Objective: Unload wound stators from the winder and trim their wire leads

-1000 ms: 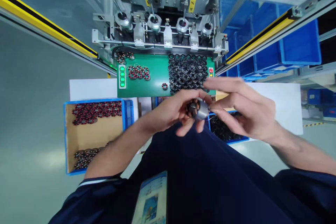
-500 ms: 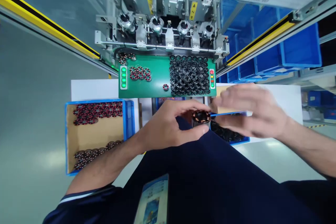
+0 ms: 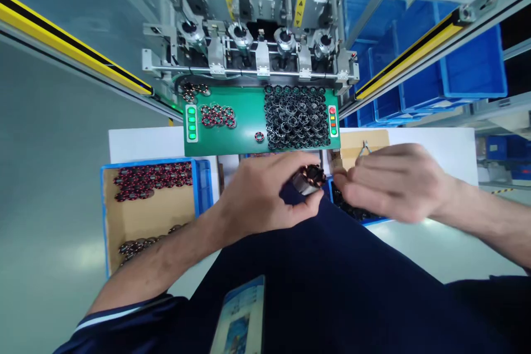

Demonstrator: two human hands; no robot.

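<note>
My left hand [image 3: 259, 193] grips a motor stator [image 3: 306, 181], a short metal cylinder with copper windings showing at its open end. That end is tilted toward my right hand. Close beside the stator, my right hand [image 3: 392, 183] is closed, thumb and fingers pressed together. Anything pinched in it is too small to make out. Just above its knuckles a small pair of pliers [image 3: 365, 146] shows in part over the cardboard [image 3: 348, 141]; its handles are hidden. Below the right hand, a blue bin [image 3: 375, 222] of dark parts is partly covered.
A green machine table [image 3: 244, 102] holds red-and-copper wound cores [image 3: 218, 115] and a dense stack of black rings [image 3: 296, 116]. Behind it stands a fixture [image 3: 262, 55] with metal clamps. A blue crate [image 3: 103, 215] of wound cores sits left. Blue bins [image 3: 468, 74] stand right.
My right hand has gone from loosely spread fingers to a closed pinch. The stator has tilted and shifted slightly left with my left hand. The pliers have come into view.
</note>
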